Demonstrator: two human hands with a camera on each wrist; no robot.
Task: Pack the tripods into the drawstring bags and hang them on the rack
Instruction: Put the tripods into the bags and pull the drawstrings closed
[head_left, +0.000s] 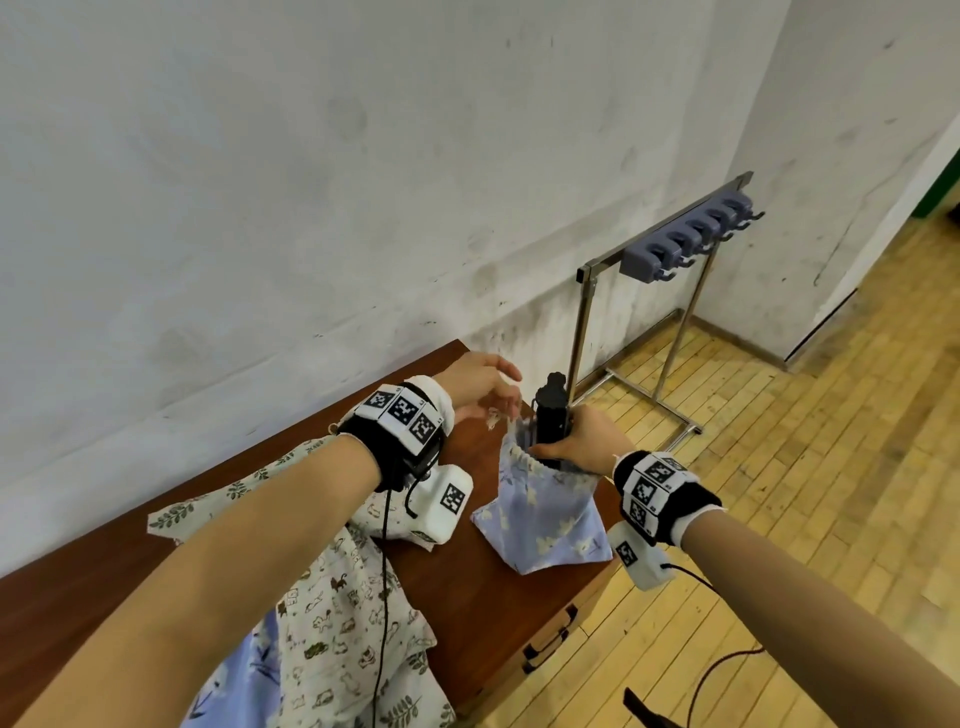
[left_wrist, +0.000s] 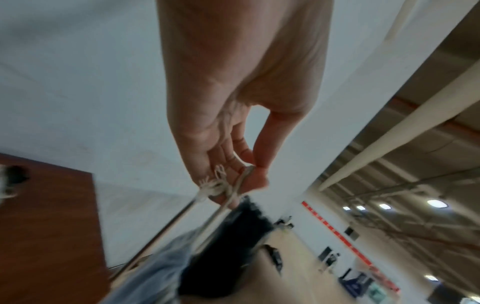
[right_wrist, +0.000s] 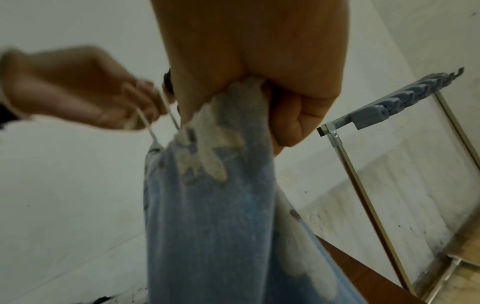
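Left hand (head_left: 480, 382) pinching the white drawstring (left_wrist: 221, 185) between thumb and fingertips, cord taut down to the mouth of the blue flowered bag (head_left: 540, 514). Right hand (head_left: 589, 441) clenched around the gathered rim of that bag and the black tripod (head_left: 551, 413) standing upright in it, top of the tripod poking out above the rim. Bag resting on the brown bench (head_left: 467, 597), at the bench's far end near its right edge. More patterned bags (head_left: 332, 597) heaped on the bench, nearer than the blue bag and to its left. Metal rack (head_left: 670, 291) with grey hooks (head_left: 675, 244) on the wooden floor (head_left: 805, 467), beyond the bench's far end, against the white wall (head_left: 311, 182).
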